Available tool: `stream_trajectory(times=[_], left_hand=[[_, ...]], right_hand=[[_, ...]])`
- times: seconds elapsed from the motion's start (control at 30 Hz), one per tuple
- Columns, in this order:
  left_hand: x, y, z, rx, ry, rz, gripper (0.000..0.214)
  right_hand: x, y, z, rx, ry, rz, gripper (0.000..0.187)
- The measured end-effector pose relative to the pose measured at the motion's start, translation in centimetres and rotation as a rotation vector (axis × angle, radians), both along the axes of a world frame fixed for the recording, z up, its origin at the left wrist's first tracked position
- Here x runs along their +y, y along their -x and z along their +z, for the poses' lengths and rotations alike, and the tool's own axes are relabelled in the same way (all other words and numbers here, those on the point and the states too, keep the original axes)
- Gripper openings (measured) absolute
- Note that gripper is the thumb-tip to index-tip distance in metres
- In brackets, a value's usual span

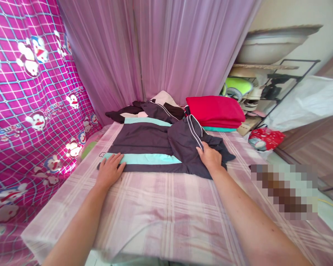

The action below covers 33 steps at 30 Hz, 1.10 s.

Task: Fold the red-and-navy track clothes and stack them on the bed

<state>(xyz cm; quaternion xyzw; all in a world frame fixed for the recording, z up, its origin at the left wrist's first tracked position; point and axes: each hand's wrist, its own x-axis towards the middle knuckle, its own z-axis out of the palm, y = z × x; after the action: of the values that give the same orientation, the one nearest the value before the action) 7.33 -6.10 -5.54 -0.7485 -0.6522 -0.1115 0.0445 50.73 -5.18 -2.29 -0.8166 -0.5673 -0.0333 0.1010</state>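
A dark jacket [144, 138] with mint bands and white piping lies spread on the table, its right part folded over in a bunch. My left hand [109, 168] rests flat, fingers spread, on the mint band at the jacket's near left corner. At the folded right part, my right hand [211, 157] has its fingers closed on the dark cloth beside the white piping. The undersides of the fingers are hidden.
A stack of folded red cloth [215, 112] sits at the back right, with a heap of dark and pale clothes [155, 105] beside it. A checked tablecloth [161, 210] covers the table. Purple curtains [169, 48] hang behind; a rack [283, 88] stands right.
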Motion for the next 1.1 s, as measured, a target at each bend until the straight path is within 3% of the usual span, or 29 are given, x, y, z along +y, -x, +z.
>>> stream_trajectory(times=[0.17, 0.4, 0.6, 0.67, 0.77, 0.87, 1.0, 1.1], left_hand=[[0.0, 0.0, 0.1, 0.012, 0.01, -0.006, 0.052], [0.0, 0.1, -0.2, 0.01, -0.009, -0.001, 0.051], [0.0, 0.0, 0.0, 0.002, 0.016, 0.001, 0.054], [0.0, 0.0, 0.0, 0.006, 0.021, 0.002, 0.054], [0.1, 0.0, 0.0, 0.008, 0.026, 0.005, 0.054], [0.1, 0.0, 0.0, 0.009, 0.027, 0.008, 0.054], [0.1, 0.0, -0.1, 0.011, 0.022, 0.01, 0.054], [0.0, -0.1, 0.0, 0.014, 0.022, 0.006, 0.053]], right_hand=[[0.5, 0.2, 0.9, -0.005, -0.137, 0.005, 0.048], [1.7, -0.1, -0.9, -0.038, -0.004, 0.046, 0.046], [1.3, 0.4, -0.4, 0.013, -0.01, 0.035, 0.056], [0.2, 0.8, -0.3, 0.005, -0.111, 0.092, 0.059], [-2.3, 1.6, -1.1, -0.027, -0.23, 0.316, 0.056], [-4.4, 2.2, -2.3, -0.07, -0.13, 0.501, 0.055], [-5.0, 2.0, -3.1, -0.063, 0.093, 0.377, 0.06], [-4.7, 1.6, -2.8, -0.063, 0.135, 0.354, 0.058]])
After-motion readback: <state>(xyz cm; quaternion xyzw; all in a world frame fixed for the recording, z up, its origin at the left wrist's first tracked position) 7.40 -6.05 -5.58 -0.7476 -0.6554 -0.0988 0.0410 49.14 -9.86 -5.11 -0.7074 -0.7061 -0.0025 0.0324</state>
